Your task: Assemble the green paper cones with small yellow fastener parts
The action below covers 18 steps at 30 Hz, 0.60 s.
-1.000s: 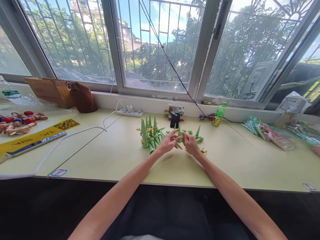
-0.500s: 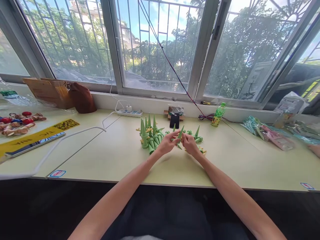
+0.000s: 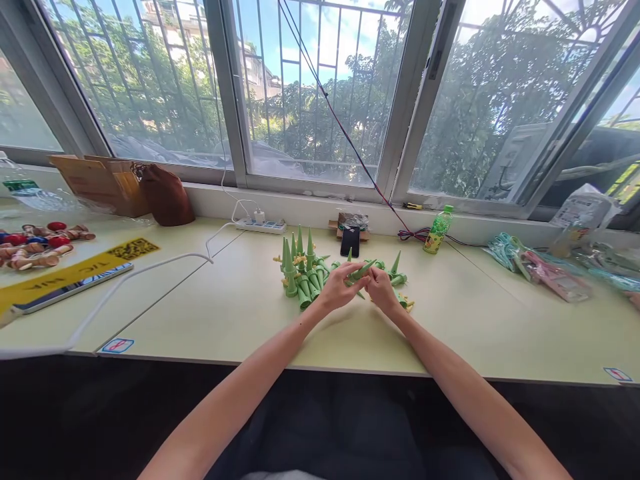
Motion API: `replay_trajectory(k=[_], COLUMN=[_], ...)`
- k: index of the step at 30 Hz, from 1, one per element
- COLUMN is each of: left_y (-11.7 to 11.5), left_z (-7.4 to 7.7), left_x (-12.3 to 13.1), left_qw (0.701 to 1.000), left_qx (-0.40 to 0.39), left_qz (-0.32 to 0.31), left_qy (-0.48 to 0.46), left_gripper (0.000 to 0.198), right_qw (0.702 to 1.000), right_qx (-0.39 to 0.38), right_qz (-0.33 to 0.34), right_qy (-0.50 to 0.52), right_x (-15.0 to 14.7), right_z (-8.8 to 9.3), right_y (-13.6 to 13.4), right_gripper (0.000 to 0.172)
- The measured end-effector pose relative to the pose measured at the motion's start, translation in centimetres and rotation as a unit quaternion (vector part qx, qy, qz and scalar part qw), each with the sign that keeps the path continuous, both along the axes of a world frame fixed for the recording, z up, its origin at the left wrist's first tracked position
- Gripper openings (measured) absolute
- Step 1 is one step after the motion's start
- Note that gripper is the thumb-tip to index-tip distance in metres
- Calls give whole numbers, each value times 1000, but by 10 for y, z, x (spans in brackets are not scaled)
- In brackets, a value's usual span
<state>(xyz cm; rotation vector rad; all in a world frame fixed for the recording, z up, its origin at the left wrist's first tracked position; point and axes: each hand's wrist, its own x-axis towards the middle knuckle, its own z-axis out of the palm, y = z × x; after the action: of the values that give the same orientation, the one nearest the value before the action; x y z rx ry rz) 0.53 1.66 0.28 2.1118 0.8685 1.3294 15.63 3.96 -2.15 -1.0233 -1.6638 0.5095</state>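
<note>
My left hand [image 3: 341, 288] is closed with its fingers round a pointed green plastic cone [image 3: 364, 268], which lies tilted with its tip toward the upper right. Right against it is my right hand [image 3: 382, 289], fingers curled at the cone's side; what they pinch is hidden. Left of my hands stands a cluster of green cones [image 3: 290, 272], some upright on their bases, others lying down, with small yellow pieces among them. More green cone parts [image 3: 395, 267] lie behind and beside my right hand, along with yellow pieces [image 3: 410, 307] near its wrist.
A black phone [image 3: 350, 241] leans on a small box beyond the cones. A power strip [image 3: 260, 227], a green-capped bottle [image 3: 438, 230] and bagged items [image 3: 555, 273] line the back and right. At left are wooden toys [image 3: 40, 245] and a white cable [image 3: 145, 265].
The cone between my hands has tipped from nearly upright to a slant toward the right. My hands have drawn slightly closer together, and the left fingers now reach over it.
</note>
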Motion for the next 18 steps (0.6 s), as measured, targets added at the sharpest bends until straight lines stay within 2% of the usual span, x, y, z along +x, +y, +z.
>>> replay_trajectory(k=[6,11,14,16,18], left_y=[-3,-1,-2,-2,-3], left_z=[5,6,8,8,8], left_x=[2,2,0,0,1], left_qw=[999,989,981,980,984], left_qx=[27,13,10,-2,-29], left_qz=[32,138,187,196,174], left_qy=[-5,-57,-55,-33,-10], left_gripper=[44,38,44,53,61], right_qw=[999,998,998,997,996], right_qx=[12,18,23,30,36], right_qz=[-42,-54,-57,-59,-59], right_qy=[5,-15,-30,-39,-48], right_x=[0,0,0,-1,-1], right_z=[6,7,8,9,10], right_y=[-5,-6,-7,-8,-9], right_gripper=[38,41,42,42,43])
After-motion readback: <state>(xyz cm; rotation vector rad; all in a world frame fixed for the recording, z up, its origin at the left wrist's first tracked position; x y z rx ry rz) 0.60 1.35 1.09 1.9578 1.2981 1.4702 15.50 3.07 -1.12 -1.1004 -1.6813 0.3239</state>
